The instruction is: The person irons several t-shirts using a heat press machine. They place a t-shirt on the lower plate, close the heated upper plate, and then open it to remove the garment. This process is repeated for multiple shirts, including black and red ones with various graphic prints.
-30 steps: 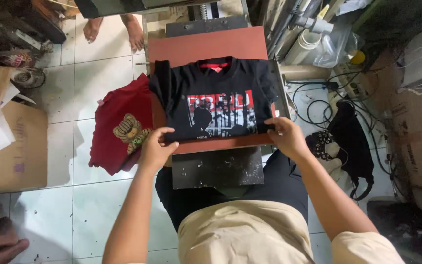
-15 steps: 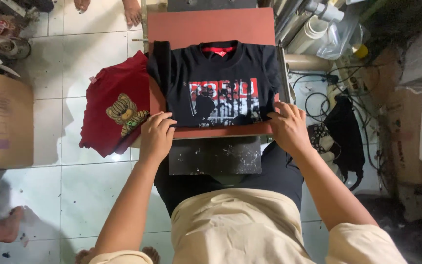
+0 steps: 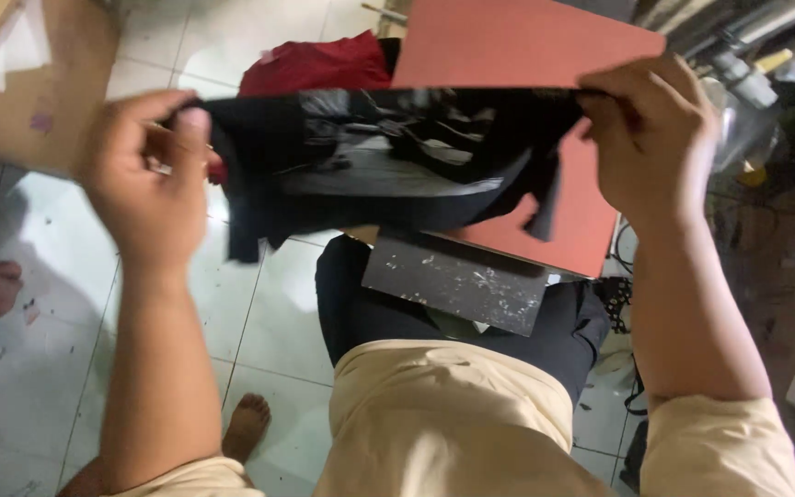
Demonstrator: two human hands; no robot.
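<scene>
Lifted off the red pad [image 3: 526, 46], black shirt [image 3: 370, 175] pinched by both hands' fingers [image 3: 186, 138].

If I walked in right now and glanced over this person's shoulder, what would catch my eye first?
First, the black shirt held up in mid-air across the middle, gripped at its ends by the left hand and right hand. Behind it, top right, lies a broad red-brown board, with a red shirt at its left edge. Below the shirt, a dark speckled plate sits above the person's lap.
</scene>
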